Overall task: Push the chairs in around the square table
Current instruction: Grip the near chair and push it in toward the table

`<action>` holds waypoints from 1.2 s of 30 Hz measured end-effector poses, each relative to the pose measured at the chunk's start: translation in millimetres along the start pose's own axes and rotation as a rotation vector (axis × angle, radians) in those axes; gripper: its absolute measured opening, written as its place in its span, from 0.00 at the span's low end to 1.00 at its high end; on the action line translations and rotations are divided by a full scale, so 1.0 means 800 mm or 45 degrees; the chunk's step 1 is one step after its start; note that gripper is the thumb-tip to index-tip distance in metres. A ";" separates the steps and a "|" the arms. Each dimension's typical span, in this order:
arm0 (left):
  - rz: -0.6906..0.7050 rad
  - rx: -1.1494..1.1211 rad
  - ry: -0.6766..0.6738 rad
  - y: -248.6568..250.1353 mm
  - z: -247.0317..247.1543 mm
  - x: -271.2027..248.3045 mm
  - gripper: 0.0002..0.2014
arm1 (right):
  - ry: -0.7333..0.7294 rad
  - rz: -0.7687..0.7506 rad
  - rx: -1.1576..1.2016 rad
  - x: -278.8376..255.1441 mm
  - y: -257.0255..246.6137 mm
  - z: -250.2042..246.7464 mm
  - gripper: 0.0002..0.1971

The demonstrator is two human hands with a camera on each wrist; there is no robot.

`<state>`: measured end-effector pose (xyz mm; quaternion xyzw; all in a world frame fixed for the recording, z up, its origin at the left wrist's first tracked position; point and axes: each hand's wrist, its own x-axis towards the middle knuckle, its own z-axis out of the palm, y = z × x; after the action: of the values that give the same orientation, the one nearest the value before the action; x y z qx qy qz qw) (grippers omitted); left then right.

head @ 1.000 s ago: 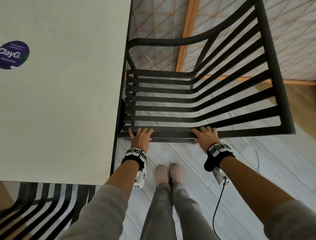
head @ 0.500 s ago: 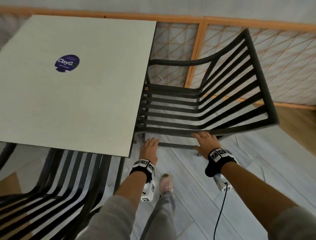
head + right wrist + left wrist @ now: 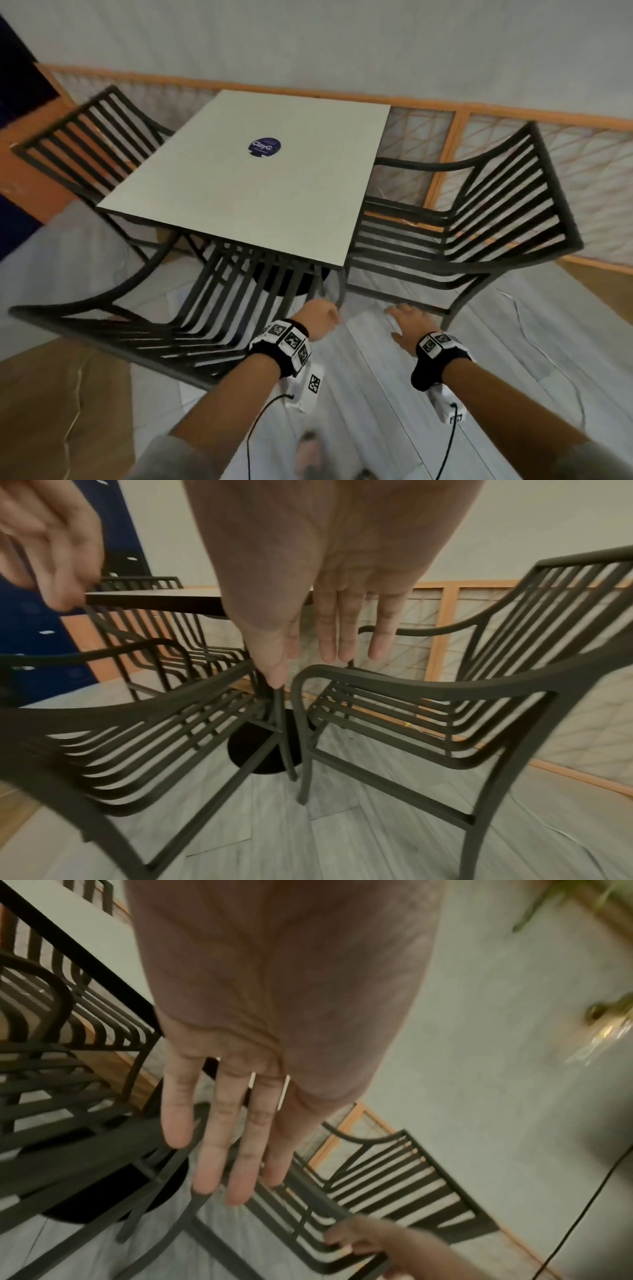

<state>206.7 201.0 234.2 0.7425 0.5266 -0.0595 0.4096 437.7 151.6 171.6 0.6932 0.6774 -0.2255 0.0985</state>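
The square table [image 3: 246, 185] has a pale top with a round blue sticker [image 3: 264, 148]. Three black slatted chairs stand around it. The right chair [image 3: 486, 219] has its seat front under the table edge. The near chair [image 3: 164, 325] sits angled at the front left, and the far-left chair [image 3: 82, 144] is beyond. My left hand [image 3: 320, 317] hovers with straight fingers [image 3: 219, 1150] between the near and right chairs, holding nothing. My right hand [image 3: 406, 320] is flat, fingers [image 3: 342, 631] just above the right chair's near armrest [image 3: 394, 680]; contact is unclear.
A wood-framed lattice railing [image 3: 445, 161] runs behind the table and right chair, under a grey wall. The table's black round base [image 3: 260, 753] stands between the chair legs. Grey plank floor [image 3: 376, 394] lies under me, with a thin cable [image 3: 534, 342] at the right.
Both hands rested on the right chair's armrest a second ago; they have since lifted off and pulled back. The view has backed away, so the whole table and three chairs show.
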 end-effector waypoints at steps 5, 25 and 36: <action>-0.080 0.000 -0.033 -0.078 -0.080 -0.098 0.12 | -0.040 -0.235 0.078 -0.012 -0.114 0.004 0.28; -0.120 0.470 0.069 -0.519 -0.251 -0.197 0.11 | 0.084 -0.264 0.038 -0.019 -0.535 0.062 0.15; -0.176 0.699 0.260 -0.523 -0.222 -0.184 0.10 | 0.118 -0.110 0.016 -0.034 -0.534 0.061 0.15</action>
<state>-266.1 257.9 199.3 0.7900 0.5787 -0.1524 0.1335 9.0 133.0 213.2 0.6736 0.7091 -0.2015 0.0526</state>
